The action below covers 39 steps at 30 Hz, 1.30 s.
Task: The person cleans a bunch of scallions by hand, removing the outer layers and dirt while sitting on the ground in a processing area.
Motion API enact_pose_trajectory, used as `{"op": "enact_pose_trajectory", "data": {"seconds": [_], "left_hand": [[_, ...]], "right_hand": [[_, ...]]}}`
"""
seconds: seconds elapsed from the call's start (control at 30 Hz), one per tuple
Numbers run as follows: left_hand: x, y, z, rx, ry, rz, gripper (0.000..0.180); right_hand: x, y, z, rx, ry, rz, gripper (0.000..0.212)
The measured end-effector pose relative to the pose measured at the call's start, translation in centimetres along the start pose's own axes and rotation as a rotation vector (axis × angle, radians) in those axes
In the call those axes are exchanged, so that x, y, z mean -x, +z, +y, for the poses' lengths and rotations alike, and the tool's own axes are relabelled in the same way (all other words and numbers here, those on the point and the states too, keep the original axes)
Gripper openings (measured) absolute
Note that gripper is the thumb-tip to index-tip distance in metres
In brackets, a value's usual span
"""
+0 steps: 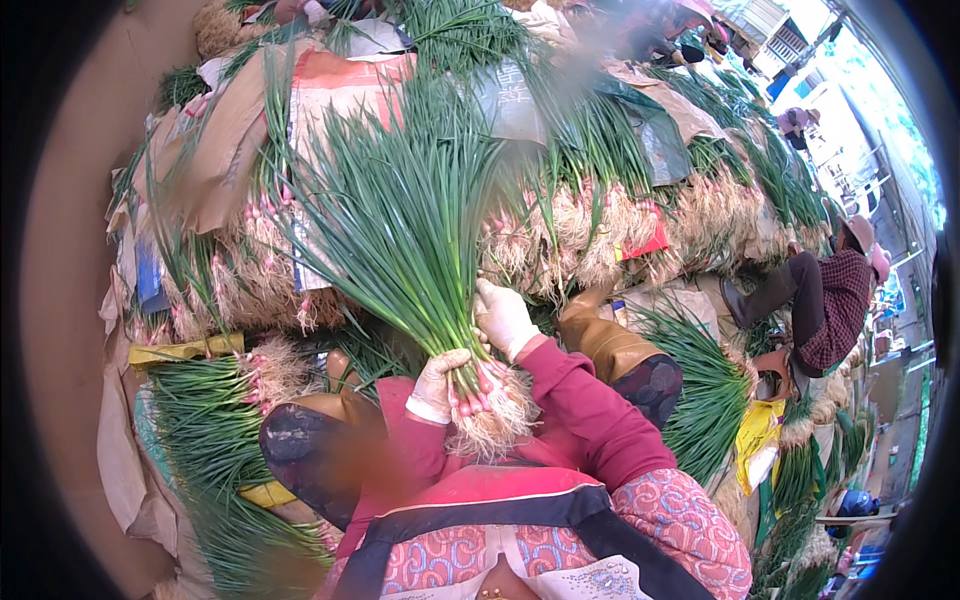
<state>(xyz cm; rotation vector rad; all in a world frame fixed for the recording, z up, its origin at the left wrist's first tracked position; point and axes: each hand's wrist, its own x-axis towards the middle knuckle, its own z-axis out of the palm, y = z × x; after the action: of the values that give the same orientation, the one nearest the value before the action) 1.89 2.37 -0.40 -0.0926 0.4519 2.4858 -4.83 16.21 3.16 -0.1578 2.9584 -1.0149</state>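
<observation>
A large bunch of spring onions [420,230] stands upright in front of me, its green leaves fanning out away from me and to the left. Pink bulbs and pale, stringy roots [494,418] hang at its near end. My left hand [437,385], in a whitish glove, is closed round the stalks just above the bulbs. Slightly higher on the right side, my gloved right hand [503,316] grips the same bunch, its fingers curled against the stems. Part of the fingers of both hands is hidden by the stalks.
Ahead lies a long heap of spring onions [590,225] with sacks [345,85] among them. More bunches lie at my left [210,420] and right [690,385]. A yellow bag [760,440] is at the right. A person in a checked shirt [845,320] sits beyond it.
</observation>
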Motion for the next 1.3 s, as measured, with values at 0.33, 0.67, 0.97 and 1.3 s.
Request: {"op": "enact_pose_trajectory", "data": {"seconds": [0.33,0.67,0.97,1.3], "left_hand": [[-0.1,2.0,0.3,0.091,0.129,0.039,0.046],[0.7,4.0,3.0,0.192,0.153,-0.257,0.044],[0.4,1.9,4.5,0.244,0.215,-0.384,0.034],[2.3,3.5,5.7,0.148,0.259,-0.235,0.041]], "right_hand": [[-2.0,-2.9,5.9,0.059,0.235,0.22,0.028],[-11.1,-15.6,17.7,-0.035,0.162,0.597,0.069],[-16.6,-14.7,25.8,-0.439,0.43,0.446,0.102],[-12.7,-13.2,2.0,0.111,0.279,0.31,0.057]]}}
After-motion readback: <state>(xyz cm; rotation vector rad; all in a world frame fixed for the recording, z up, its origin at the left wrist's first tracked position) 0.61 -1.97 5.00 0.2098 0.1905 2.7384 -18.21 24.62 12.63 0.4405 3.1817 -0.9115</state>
